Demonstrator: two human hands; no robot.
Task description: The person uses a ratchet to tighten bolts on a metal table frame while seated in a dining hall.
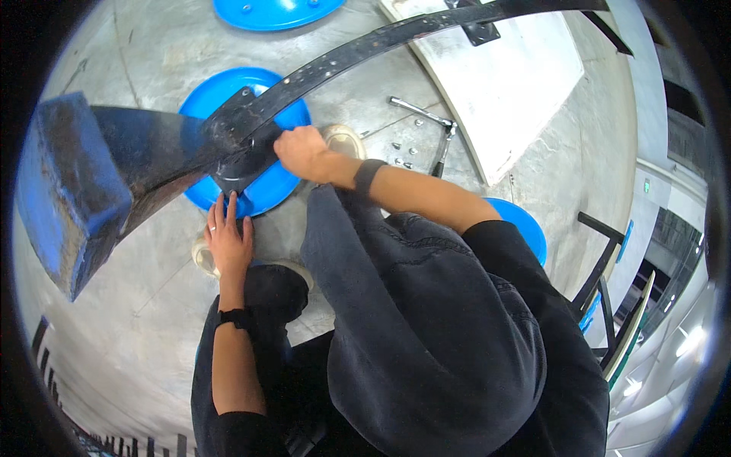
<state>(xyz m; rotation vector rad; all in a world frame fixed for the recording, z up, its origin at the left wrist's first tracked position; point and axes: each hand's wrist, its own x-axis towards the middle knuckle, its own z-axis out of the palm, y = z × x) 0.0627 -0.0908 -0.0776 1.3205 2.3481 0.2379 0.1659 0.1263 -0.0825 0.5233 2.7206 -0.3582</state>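
Matt metal, glossy plastic
You see a dull black perforated metal strip point(365, 53), smooth glossy blue plastic disc point(221, 91), rough concrete floor point(152, 305).

Bracket point(244, 156) on disc point(228, 87), loose bolts point(403, 156) and wrench point(426, 114) to its right

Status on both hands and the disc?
Left hand flat on blue disc edge. Right hand gripping black bracket on it. Perforated black bar overhead; loose bolts nearby.
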